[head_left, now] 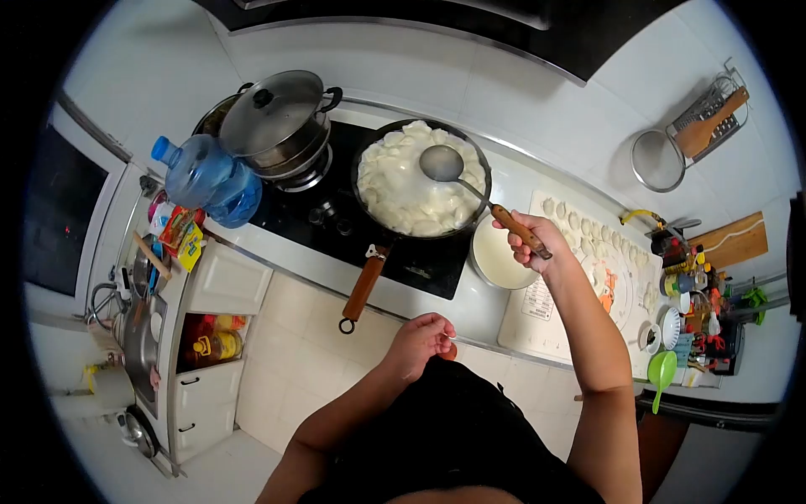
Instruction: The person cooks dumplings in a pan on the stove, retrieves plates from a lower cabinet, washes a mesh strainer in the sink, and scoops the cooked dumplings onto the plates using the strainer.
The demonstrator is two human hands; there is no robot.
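Note:
My right hand (531, 244) grips the wooden handle of a metal ladle (442, 163), whose bowl rests over the contents of a large dark pan. Pale dumplings (403, 197) in whitish liquid fill the pan (358, 185), which sits on the black stove (336, 220). Its wooden handle (366, 284) points toward me. My left hand (422, 343) is in front of my body, off the counter, with its fingers curled together; what they hold, if anything, is too small to name. Just below my right hand, a white bowl (494, 260) stands beside the pan.
Uncooked dumplings (574, 220) lie in rows on a pale mat (537, 315) at the right. A lidded steamer pot (274, 118) and a blue water bottle (210, 181) stand at the left. Bottles (678, 284) line the far right. A strainer (657, 160) hangs on the wall.

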